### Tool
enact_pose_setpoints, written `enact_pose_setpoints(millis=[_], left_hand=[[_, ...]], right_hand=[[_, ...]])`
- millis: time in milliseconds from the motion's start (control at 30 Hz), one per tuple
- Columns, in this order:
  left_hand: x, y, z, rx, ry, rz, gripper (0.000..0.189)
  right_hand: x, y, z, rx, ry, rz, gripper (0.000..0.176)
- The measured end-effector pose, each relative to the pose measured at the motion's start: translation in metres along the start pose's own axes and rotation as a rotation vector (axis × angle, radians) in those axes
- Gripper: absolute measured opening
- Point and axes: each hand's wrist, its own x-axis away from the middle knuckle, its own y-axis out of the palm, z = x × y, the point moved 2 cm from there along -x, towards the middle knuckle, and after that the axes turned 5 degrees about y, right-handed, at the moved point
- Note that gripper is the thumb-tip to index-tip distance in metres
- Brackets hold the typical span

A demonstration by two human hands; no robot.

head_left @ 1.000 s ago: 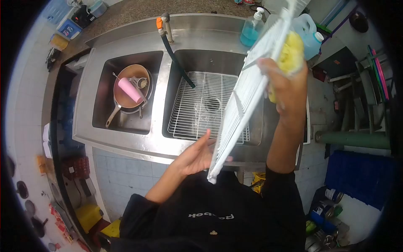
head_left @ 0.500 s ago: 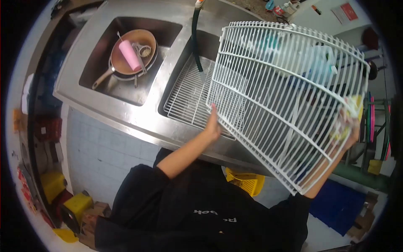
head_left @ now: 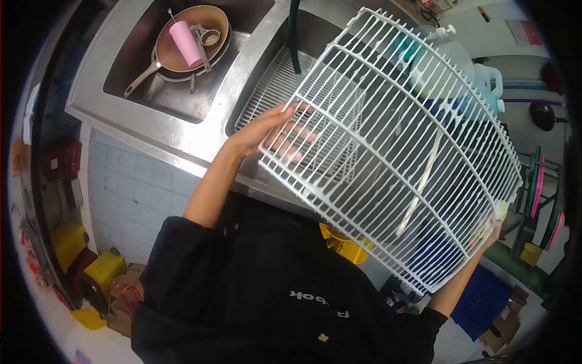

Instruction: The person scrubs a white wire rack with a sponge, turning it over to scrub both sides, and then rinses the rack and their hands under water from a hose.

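A large white wire rack [head_left: 370, 145], with soap suds on its bars, is held up tilted over the right sink basin. My left hand [head_left: 267, 132] grips its left edge, the thumb on top and the fingers seen behind the wires. At the lower right edge my right hand [head_left: 488, 233] is closed round a yellow and white sponge or cloth [head_left: 498, 212] against the rack. Another wire rack [head_left: 276, 85] lies in the right basin, partly behind the held one. A dark green hose [head_left: 294, 36] hangs into that basin.
In the left basin [head_left: 188, 106] sit a brown pan [head_left: 165, 45], a pink cup [head_left: 185, 43] and a small strainer [head_left: 210, 38]. Large bottles [head_left: 485, 82] stand behind the held rack. A yellow basket [head_left: 348, 250] is below the sink edge.
The held rack has turned and tilted, its left edge moving left and down. My left hand has shifted left and up and wraps the rack's edge. My right hand is lower.
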Motion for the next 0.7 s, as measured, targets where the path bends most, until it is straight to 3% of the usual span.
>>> enact_pose_setpoints(millis=[67, 100, 300, 567, 700], left_hand=[[0.012, 0.017, 0.009, -0.026, 0.059, 0.097, 0.041], [0.017, 0.026, 0.012, -0.040, 0.085, 0.142, 0.042], [0.051, 0.070, 0.052, -0.215, 0.090, 0.264, 0.045], [0.097, 0.104, 0.095, -0.312, 0.248, 0.362, 0.040], [0.118, 0.097, 0.107, -0.439, 0.398, 0.353, 0.036]], right_hand=[[-0.005, -0.004, 0.025, 0.041, 0.083, 0.111, 0.052], [-0.006, -0.006, 0.034, 0.038, 0.143, 0.003, 0.048], [0.011, 0.042, 0.054, 0.004, 0.356, 0.123, 0.044], [0.003, 0.047, 0.079, -0.109, 0.337, -0.033, 0.046], [-0.013, 0.048, 0.104, 0.075, 0.196, 0.068, 0.042]])
